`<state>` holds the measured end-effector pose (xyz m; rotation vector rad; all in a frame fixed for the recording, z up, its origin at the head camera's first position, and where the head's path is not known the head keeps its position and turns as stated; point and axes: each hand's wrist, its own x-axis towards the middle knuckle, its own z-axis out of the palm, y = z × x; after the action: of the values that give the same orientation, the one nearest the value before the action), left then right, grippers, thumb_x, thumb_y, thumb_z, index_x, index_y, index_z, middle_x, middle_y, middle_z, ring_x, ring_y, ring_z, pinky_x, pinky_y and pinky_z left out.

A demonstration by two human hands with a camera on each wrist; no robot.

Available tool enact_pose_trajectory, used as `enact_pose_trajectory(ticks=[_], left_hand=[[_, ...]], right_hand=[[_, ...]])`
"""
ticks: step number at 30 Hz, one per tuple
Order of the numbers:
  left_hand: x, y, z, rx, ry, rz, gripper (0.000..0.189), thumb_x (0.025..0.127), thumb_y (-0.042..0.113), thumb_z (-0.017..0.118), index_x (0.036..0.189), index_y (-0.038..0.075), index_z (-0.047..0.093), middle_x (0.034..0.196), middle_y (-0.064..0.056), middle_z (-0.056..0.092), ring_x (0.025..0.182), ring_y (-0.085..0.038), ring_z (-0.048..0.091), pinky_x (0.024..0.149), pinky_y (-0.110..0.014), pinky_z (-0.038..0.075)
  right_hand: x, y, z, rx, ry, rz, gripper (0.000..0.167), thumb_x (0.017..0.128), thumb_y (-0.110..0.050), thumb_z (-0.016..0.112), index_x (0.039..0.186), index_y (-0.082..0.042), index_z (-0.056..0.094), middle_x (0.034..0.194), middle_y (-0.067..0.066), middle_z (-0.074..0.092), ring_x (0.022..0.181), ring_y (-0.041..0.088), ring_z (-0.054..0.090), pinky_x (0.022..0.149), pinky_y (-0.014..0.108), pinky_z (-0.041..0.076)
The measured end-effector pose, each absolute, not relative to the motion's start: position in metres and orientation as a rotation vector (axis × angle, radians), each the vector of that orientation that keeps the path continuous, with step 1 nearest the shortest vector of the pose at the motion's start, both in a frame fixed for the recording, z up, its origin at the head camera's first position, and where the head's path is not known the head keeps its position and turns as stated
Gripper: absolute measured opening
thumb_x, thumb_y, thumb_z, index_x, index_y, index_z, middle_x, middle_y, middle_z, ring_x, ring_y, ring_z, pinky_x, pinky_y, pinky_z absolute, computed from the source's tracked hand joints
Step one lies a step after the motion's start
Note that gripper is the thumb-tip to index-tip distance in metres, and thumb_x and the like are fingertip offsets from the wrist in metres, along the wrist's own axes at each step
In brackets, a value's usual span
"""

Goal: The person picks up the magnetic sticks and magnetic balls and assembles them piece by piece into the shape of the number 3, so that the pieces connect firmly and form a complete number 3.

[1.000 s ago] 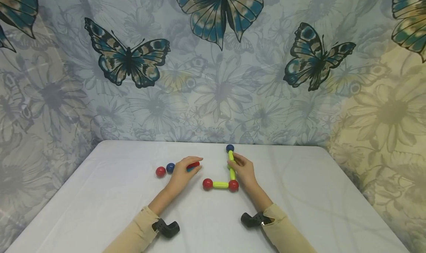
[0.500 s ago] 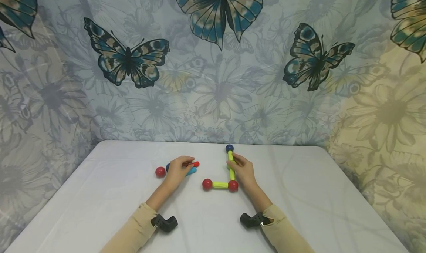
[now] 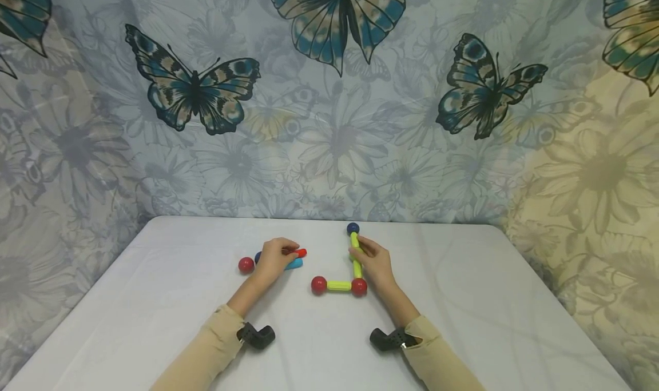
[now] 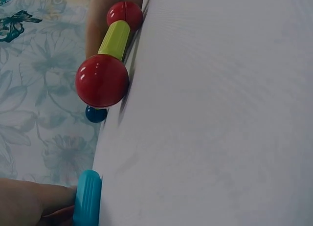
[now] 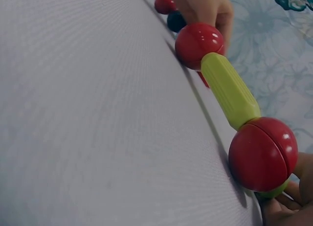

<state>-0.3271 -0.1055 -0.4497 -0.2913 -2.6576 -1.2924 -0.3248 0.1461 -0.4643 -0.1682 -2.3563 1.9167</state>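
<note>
A joined set of magnetic rods and balls lies on the table: a yellow-green rod (image 3: 339, 286) runs between a left red ball (image 3: 318, 285) and a corner red ball (image 3: 358, 287). From that corner a second yellow-green rod (image 3: 357, 270) reaches back to a dark blue ball (image 3: 352, 228). My right hand (image 3: 374, 260) pinches this second rod near its middle. Further left, my left hand (image 3: 275, 259) has thumb and fingers around a red rod (image 3: 302, 253), its left part hidden by them. A light blue rod (image 4: 88, 199) lies just in front of it.
Left of my left hand sit a loose red ball (image 3: 246, 265) and a blue ball (image 3: 258, 258), the latter partly covered by the hand. The white table (image 3: 154, 322) ends at a butterfly-patterned backdrop (image 3: 329, 151).
My left hand has drawn back a little to the left, its fingers closing in and uncovering more of the red and light blue rods. The right hand keeps its hold on the yellow-green rod.
</note>
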Motion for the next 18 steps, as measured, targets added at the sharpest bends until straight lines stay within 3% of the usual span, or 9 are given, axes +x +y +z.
enact_pose_trajectory(ticks=[10,18], left_hand=[[-0.3319,-0.1051,-0.4443,-0.286,-2.754,-1.194,0.017,0.084,0.004,0.073,0.101,0.000,0.075,0.107,-0.015,0.073,0.103,-0.029,0.066,0.091,-0.042,0.055],[-0.3365,-0.1045,-0.4444,-0.279,-2.786,-1.173,0.015,0.084,0.006,0.074,0.098,0.001,0.075,0.100,-0.013,0.073,0.096,-0.025,0.065,0.087,-0.040,0.055]], right_hand=[[-0.3244,0.1454,-0.4650,-0.157,-2.357,1.910,0.052,0.087,-0.019,0.073,0.135,-0.007,0.057,0.144,0.015,0.053,0.135,0.030,0.050,0.105,0.037,0.046],[-0.3247,0.1450,-0.4656,-0.148,-2.352,1.912,0.053,0.086,-0.018,0.074,0.135,-0.008,0.057,0.144,0.015,0.053,0.135,0.030,0.050,0.105,0.037,0.046]])
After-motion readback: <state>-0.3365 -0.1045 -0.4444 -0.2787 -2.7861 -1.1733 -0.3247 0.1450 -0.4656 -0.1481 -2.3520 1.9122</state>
